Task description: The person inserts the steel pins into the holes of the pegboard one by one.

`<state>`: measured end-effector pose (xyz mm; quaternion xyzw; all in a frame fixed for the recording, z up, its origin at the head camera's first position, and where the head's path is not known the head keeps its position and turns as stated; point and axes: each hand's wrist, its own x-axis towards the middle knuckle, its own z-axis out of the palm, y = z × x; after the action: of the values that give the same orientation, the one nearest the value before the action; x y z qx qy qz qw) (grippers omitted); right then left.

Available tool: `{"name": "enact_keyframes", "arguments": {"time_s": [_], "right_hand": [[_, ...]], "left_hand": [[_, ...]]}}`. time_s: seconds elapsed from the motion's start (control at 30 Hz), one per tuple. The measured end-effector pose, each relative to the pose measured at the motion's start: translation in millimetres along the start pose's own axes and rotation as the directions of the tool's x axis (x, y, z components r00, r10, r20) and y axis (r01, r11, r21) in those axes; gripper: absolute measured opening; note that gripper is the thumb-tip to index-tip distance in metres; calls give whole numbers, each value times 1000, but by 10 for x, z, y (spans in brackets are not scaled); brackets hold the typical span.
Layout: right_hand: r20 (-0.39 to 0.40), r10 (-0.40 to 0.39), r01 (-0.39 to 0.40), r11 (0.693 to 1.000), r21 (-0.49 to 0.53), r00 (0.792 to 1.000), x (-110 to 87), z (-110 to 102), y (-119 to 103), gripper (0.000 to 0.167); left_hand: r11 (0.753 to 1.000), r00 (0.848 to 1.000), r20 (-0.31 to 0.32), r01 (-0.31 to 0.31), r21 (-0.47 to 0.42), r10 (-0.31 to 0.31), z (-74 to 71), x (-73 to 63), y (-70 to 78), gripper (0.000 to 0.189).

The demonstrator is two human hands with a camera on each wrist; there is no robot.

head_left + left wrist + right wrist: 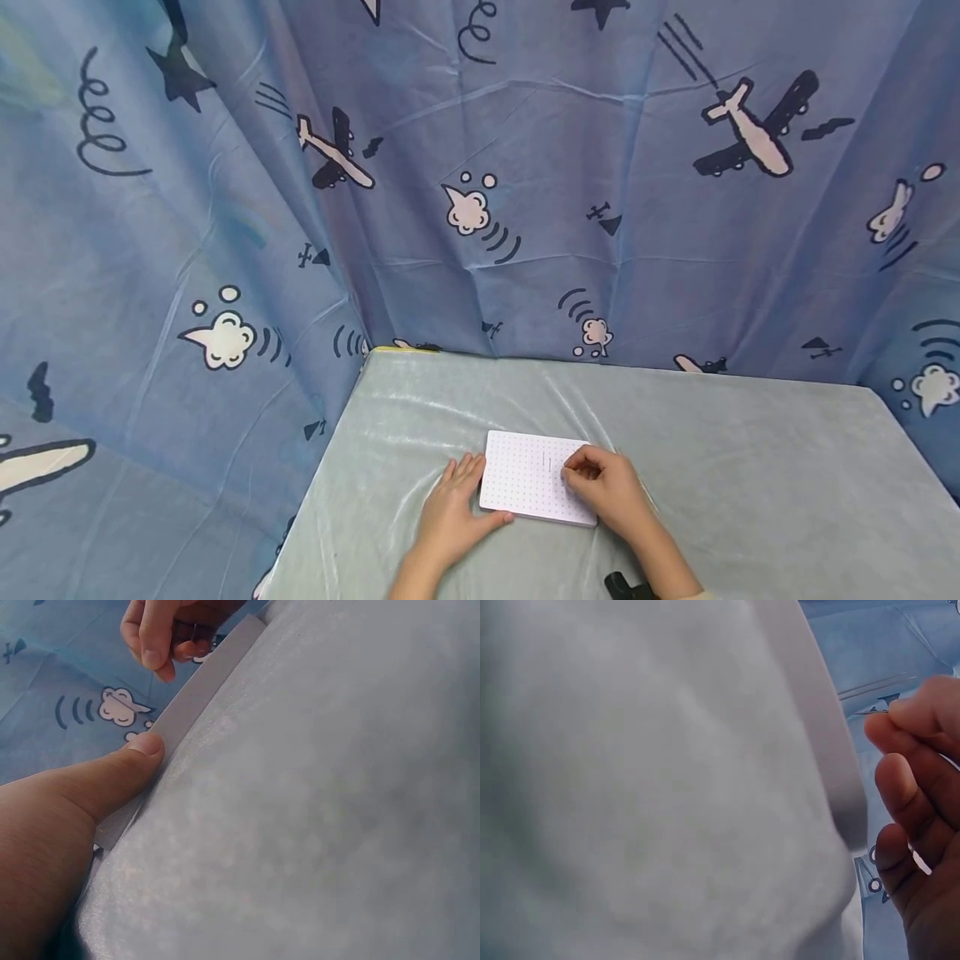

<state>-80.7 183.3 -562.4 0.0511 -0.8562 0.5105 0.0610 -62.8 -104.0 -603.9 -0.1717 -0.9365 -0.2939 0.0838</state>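
Note:
A white pegboard [521, 479] with a grid of small holes lies flat on the cloth. Two thin metal pins [543, 458] stand upright in its far right part. My left hand [452, 512] steadies the board with straight fingers, fingertips at its left edge and thumb [146, 750] against the near edge. Over the board's right side is my right hand [606, 486], pinching a thin metal pin [875, 712] between thumb and index fingertip. Its other fingers curl loosely. Most of that pin is hidden by the fingertips.
A pale grey-green cloth [750, 467] covers the table. A blue curtain printed with planes and clouds [540, 167] hangs behind and to the left. Near the right wrist, a black object [626, 587] shows at the bottom edge.

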Motion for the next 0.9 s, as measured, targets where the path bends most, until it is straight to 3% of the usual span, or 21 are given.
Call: {"name": "enact_keyframes", "arguments": {"time_s": [0.33, 0.67, 0.9], "right_hand": [[7, -13, 13, 1000, 11, 1000, -2, 68, 8, 30], [15, -6, 6, 1000, -30, 1000, -6, 97, 14, 31], [14, -31, 32, 997, -68, 999, 12, 114, 19, 32]], "left_hand": [[1000, 1000, 21, 3, 8, -3, -5, 6, -4, 103], [999, 1000, 4, -22, 25, 22, 9, 0, -20, 103], [1000, 1000, 25, -5, 25, 4, 7, 6, -22, 104]]}}
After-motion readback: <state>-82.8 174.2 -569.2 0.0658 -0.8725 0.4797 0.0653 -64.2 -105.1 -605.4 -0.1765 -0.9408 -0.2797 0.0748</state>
